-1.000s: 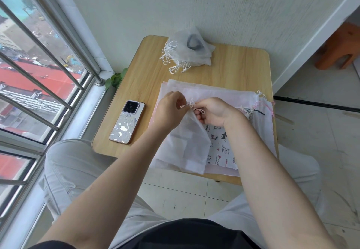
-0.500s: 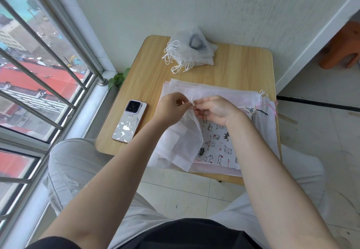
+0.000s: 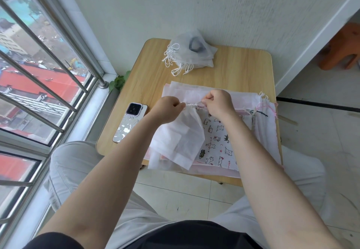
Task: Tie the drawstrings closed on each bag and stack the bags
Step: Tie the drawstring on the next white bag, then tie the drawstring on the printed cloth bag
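A white drawstring bag hangs gathered at its mouth between my two hands over the table. My left hand pinches one end of its white drawstring. My right hand pinches the other end, and the cord runs short and taut between them. Under the bag lies a flat pile of bags, white and pink, with a cat-print bag on top. At the table's far side sits a stack of tied white bags with looped cords hanging off its left.
A phone lies face down at the left of the small wooden table. A barred window runs along the left, with a green plant at the sill. An orange stool stands on the tiled floor at the far right.
My hands have drawn apart from a close huddle and pulled the drawstring taut. The bag's mouth has gathered tighter, and the bag has shifted left, baring more of the cat-print bag.
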`<state>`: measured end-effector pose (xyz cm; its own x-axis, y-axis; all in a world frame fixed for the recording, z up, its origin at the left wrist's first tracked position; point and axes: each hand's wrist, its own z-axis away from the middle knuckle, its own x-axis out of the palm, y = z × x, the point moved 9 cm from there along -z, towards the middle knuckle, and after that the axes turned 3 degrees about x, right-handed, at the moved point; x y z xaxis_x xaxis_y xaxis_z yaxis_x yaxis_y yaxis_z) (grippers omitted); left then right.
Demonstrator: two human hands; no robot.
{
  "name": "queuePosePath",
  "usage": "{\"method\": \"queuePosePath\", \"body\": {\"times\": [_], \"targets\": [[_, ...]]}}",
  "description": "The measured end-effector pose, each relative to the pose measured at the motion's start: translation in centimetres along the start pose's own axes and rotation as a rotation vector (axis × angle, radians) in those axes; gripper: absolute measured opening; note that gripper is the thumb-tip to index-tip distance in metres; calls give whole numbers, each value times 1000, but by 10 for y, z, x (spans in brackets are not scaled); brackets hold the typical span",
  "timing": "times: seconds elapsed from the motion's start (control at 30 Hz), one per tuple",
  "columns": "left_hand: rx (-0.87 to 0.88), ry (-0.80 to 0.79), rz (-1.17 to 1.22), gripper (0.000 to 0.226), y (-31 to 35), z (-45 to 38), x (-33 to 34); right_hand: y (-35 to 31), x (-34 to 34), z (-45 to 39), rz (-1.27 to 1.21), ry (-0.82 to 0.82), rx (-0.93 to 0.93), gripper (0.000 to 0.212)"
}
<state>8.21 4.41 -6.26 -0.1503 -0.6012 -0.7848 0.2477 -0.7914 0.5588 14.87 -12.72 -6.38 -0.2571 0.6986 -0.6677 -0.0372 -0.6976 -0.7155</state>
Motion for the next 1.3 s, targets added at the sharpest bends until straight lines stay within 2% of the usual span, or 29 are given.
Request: {"method": "queuePosePath", "body": {"times": [0.1, 0.2, 0.3, 0.33, 0.43, 0.53, 0.6, 0.7, 0.77, 0.83, 0.97, 1.07, 1.2, 1.3], "targets": [[45, -21, -96, 39, 7, -8, -8, -6, 3, -1, -25, -69, -17, 8], [168, -66, -121, 29, 31, -14, -14, -17, 0, -5, -78, -125, -44, 5], [202, -243, -189, 58, 47, -23, -1, -37, -13, -15, -74, -123, -116, 4], [189, -238, -229, 59, 48, -30, -1, -43, -15, -19, -63, -126, -144, 4], [129, -67, -214, 41, 50, -58, -23, -57, -29, -40, 51, -32, -176, 10], [35, 113, -96, 26, 50, -79, -57, -71, -51, -62, 392, 150, -145, 29], [-43, 246, 42, 29, 45, -97, -79, -91, -65, -76, 449, 251, -189, 32], [-158, 408, 335, 35, 26, -124, -101, -118, -71, -96, 396, 363, -296, 34], [-191, 419, 455, 35, 18, -141, -103, -123, -55, -116, 299, 281, -326, 36], [-221, 384, 528, 35, 10, -157, -94, -114, -26, -142, 237, 133, -292, 40], [-307, 314, 627, 31, -13, -178, -67, -76, 26, -175, 282, -62, -159, 51], [-345, 303, 672, 30, -27, -181, -53, -64, 41, -182, 253, -84, -162, 54], [-302, 293, 732, 32, -26, -178, -49, -63, 36, -179, 193, -67, -155, 57], [-271, 329, 711, 31, -21, -165, -53, -66, 23, -163, 172, 4, -150, 58]]}}
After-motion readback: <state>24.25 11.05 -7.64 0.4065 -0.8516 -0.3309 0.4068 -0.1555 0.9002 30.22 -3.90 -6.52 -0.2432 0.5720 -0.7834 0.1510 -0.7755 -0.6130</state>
